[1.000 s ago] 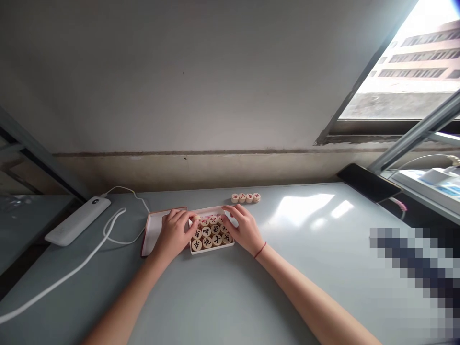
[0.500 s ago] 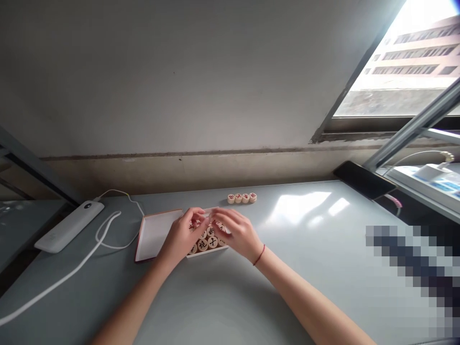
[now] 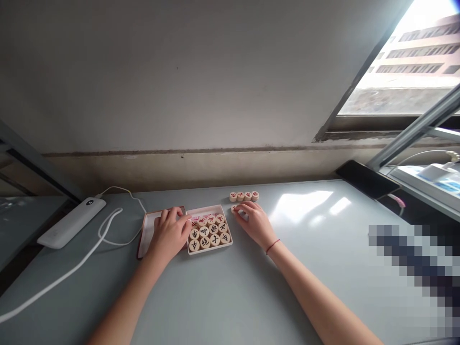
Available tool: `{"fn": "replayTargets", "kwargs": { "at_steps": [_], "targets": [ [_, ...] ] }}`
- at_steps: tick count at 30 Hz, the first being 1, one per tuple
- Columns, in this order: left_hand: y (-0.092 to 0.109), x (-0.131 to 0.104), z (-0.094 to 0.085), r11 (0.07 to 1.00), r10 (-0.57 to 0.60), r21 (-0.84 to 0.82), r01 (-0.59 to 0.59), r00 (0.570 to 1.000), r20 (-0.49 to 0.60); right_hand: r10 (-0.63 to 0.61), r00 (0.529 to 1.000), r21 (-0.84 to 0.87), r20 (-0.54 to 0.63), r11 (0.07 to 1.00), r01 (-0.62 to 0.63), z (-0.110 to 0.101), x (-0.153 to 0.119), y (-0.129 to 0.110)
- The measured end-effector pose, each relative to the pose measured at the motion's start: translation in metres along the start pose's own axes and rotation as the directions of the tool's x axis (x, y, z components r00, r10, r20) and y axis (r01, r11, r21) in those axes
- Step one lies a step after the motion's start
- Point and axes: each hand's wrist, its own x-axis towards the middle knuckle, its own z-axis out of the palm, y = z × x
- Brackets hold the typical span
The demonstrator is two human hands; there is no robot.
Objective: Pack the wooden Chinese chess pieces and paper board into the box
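Observation:
A white box (image 3: 227,245) holds several round Chinese chess pieces (image 3: 204,231) in rows, marked black toward the front and red toward the back. My left hand (image 3: 171,231) lies over the open lid (image 3: 145,235), fingers loosely bent and apart, its fingertips by the box's left rim. To the right of the box, my right hand (image 3: 253,221) pinches a Chinese chess piece (image 3: 234,209) down at the table. Just behind that piece stands a short row of red-marked chess pieces (image 3: 244,196), in stacks.
A white power bank (image 3: 72,223) with a white cable (image 3: 68,273) lies at the left. A black phone-like slab (image 3: 366,178) rests at the right back corner of the grey table (image 3: 309,254). The wall (image 3: 201,167) rises behind, and a metal post (image 3: 413,129) slants at the right.
Both hands have parted from over the box. My right hand has gone right with a chess piece, to just in front of the row; my left has moved left over the lid.

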Motion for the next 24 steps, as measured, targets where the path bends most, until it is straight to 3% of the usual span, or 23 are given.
{"fn": "replayTargets", "kwargs": {
  "at_steps": [9,19,24],
  "targets": [
    [0.004,-0.001,-0.003,0.999,-0.004,-0.035,0.006,0.997,0.079,0.062,0.998,-0.004,0.0,0.998,-0.062,-0.004,-0.003,-0.007],
    [-0.001,0.001,0.0,0.987,0.031,-0.16,-0.025,0.999,0.032,0.058,0.997,0.024,-0.051,0.998,-0.057,-0.004,-0.004,-0.01],
    [-0.001,0.001,0.002,0.98,0.045,-0.196,-0.041,0.999,0.017,0.003,0.989,0.019,-0.147,1.0,0.0,-0.01,-0.004,-0.026]
  ]
}}
